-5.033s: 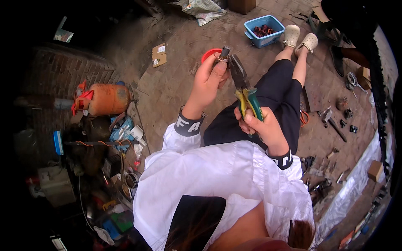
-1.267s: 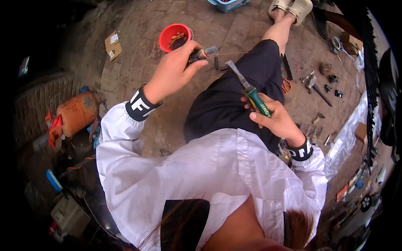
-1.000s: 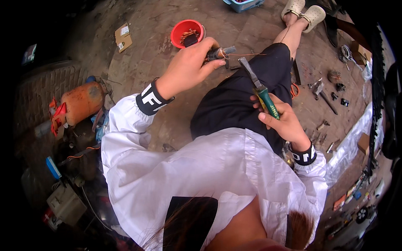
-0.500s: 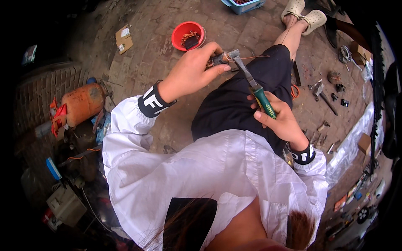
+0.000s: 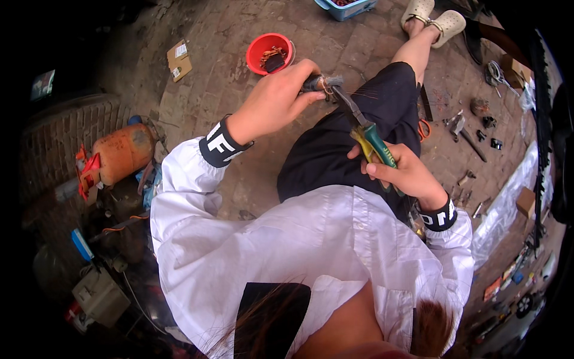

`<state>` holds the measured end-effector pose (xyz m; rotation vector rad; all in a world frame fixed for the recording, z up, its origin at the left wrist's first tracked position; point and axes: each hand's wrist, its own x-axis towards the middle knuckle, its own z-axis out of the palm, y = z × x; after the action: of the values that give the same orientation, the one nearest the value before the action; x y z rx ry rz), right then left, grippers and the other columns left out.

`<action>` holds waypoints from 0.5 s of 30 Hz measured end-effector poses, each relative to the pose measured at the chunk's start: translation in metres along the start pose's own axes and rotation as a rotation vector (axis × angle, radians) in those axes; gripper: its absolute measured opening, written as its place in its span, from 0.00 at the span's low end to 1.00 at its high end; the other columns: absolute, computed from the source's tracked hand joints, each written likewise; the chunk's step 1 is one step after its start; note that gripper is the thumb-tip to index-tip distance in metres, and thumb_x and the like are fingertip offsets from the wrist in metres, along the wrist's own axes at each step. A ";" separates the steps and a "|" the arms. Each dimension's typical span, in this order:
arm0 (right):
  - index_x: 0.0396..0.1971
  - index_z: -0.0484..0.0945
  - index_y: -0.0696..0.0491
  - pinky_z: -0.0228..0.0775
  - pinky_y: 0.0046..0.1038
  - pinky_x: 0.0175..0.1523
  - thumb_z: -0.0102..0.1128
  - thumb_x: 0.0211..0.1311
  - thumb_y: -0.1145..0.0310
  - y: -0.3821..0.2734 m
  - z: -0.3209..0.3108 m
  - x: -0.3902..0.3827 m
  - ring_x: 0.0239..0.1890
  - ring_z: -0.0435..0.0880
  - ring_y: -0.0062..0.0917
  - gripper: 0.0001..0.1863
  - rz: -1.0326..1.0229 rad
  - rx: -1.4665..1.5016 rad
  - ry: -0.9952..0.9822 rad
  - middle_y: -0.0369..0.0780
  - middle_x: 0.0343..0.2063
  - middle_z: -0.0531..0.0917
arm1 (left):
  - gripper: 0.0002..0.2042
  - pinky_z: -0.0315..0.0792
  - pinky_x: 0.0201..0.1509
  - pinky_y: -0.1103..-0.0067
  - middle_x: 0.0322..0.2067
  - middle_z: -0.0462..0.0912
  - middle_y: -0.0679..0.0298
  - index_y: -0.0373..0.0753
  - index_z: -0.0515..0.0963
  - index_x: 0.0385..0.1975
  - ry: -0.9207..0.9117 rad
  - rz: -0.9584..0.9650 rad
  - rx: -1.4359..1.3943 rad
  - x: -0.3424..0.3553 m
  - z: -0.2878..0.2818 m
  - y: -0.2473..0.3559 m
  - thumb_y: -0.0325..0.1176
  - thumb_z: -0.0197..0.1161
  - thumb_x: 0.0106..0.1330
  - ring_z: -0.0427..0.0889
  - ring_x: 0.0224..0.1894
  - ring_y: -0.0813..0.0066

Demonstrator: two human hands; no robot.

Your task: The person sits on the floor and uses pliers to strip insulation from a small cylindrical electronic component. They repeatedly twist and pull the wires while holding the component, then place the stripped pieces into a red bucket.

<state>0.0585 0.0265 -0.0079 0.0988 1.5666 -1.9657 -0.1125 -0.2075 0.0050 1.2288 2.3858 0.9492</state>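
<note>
My left hand (image 5: 269, 102) is closed around a small grey cylindrical part (image 5: 332, 81) with copper wire on it, which looks like a motor rotor. Most of its body is hidden by my fingers. From the lower right, my right hand (image 5: 403, 172) grips pliers (image 5: 353, 112) with green and yellow handles. Their metal jaws meet the part's wire-covered end, just beyond my left fingertips. Whether the jaws pinch a strand is too small to tell. Thin loose copper strands (image 5: 362, 93) stick out to the right, above my dark-clothed leg.
A red bucket (image 5: 251, 58) with copper scraps stands ahead on the brick floor, a blue basin (image 5: 353, 10) beyond it. At left lies an orange gas cylinder (image 5: 127, 154). Orange-handled scissors (image 5: 424, 130), a hammer (image 5: 465, 133) and plastic sheeting (image 5: 502, 215) lie at right.
The pliers have tilted a little, and their yellow inner handle shows more, the handles looking wider apart. Loose copper strands now fan out more. My left hand keeps its hold.
</note>
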 end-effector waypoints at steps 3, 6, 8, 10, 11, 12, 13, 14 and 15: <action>0.43 0.79 0.58 0.60 0.16 0.27 0.58 0.67 0.63 0.004 -0.001 0.000 0.22 0.70 0.11 0.13 0.013 0.090 -0.041 0.30 0.19 0.73 | 0.14 0.72 0.38 0.71 0.34 0.79 0.57 0.37 0.69 0.45 -0.071 0.022 0.039 0.001 -0.002 -0.005 0.33 0.63 0.64 0.79 0.36 0.57; 0.40 0.79 0.60 0.61 0.17 0.27 0.57 0.68 0.63 0.013 0.003 0.000 0.21 0.70 0.11 0.14 -0.012 0.178 -0.024 0.30 0.19 0.73 | 0.14 0.72 0.36 0.69 0.33 0.80 0.57 0.38 0.69 0.43 -0.076 0.049 0.030 0.003 0.002 -0.006 0.36 0.63 0.64 0.80 0.36 0.56; 0.38 0.78 0.61 0.61 0.17 0.27 0.57 0.68 0.63 0.013 0.006 -0.001 0.20 0.69 0.12 0.14 -0.006 0.188 -0.016 0.31 0.19 0.73 | 0.14 0.72 0.35 0.69 0.33 0.80 0.57 0.38 0.69 0.43 -0.039 0.072 -0.030 0.003 0.009 -0.006 0.36 0.63 0.64 0.80 0.36 0.56; 0.36 0.78 0.60 0.61 0.18 0.26 0.57 0.68 0.64 0.012 0.007 -0.003 0.20 0.69 0.13 0.13 0.011 0.183 0.013 0.31 0.18 0.73 | 0.13 0.72 0.34 0.68 0.32 0.80 0.57 0.38 0.69 0.42 -0.040 0.054 -0.017 0.003 0.010 -0.004 0.37 0.63 0.64 0.80 0.35 0.55; 0.35 0.78 0.60 0.61 0.18 0.26 0.57 0.68 0.64 0.010 0.007 -0.004 0.20 0.69 0.13 0.13 0.019 0.180 0.028 0.31 0.18 0.73 | 0.13 0.72 0.34 0.68 0.32 0.80 0.57 0.38 0.69 0.41 -0.041 0.046 -0.010 0.004 0.009 -0.003 0.37 0.63 0.65 0.80 0.34 0.55; 0.34 0.77 0.60 0.61 0.18 0.26 0.58 0.68 0.64 0.007 0.006 -0.006 0.20 0.68 0.13 0.12 0.018 0.139 0.022 0.31 0.18 0.73 | 0.13 0.72 0.35 0.68 0.32 0.80 0.57 0.37 0.69 0.42 -0.062 0.028 0.029 0.002 0.007 0.000 0.37 0.62 0.65 0.80 0.34 0.54; 0.34 0.77 0.60 0.60 0.18 0.26 0.58 0.68 0.65 0.004 0.005 -0.009 0.20 0.68 0.13 0.12 0.019 0.097 0.018 0.31 0.18 0.73 | 0.13 0.72 0.35 0.68 0.31 0.80 0.57 0.37 0.69 0.43 -0.084 0.012 0.065 -0.001 0.005 0.003 0.36 0.62 0.66 0.80 0.34 0.54; 0.33 0.77 0.60 0.60 0.19 0.26 0.58 0.67 0.65 0.001 0.004 -0.011 0.20 0.68 0.13 0.12 0.019 0.055 0.014 0.31 0.18 0.73 | 0.13 0.72 0.36 0.68 0.31 0.79 0.56 0.37 0.69 0.44 -0.105 -0.004 0.102 -0.003 0.003 0.007 0.36 0.61 0.66 0.80 0.34 0.53; 0.32 0.77 0.60 0.60 0.19 0.26 0.59 0.67 0.65 -0.002 0.003 -0.013 0.20 0.68 0.13 0.12 0.031 0.025 0.006 0.31 0.17 0.72 | 0.13 0.71 0.35 0.68 0.31 0.79 0.56 0.37 0.69 0.44 -0.132 -0.017 0.105 -0.005 -0.001 0.010 0.37 0.61 0.66 0.79 0.34 0.52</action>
<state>0.0691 0.0294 0.0002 0.1385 1.5355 -1.9625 -0.1036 -0.2080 0.0123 1.2647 2.3639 0.7217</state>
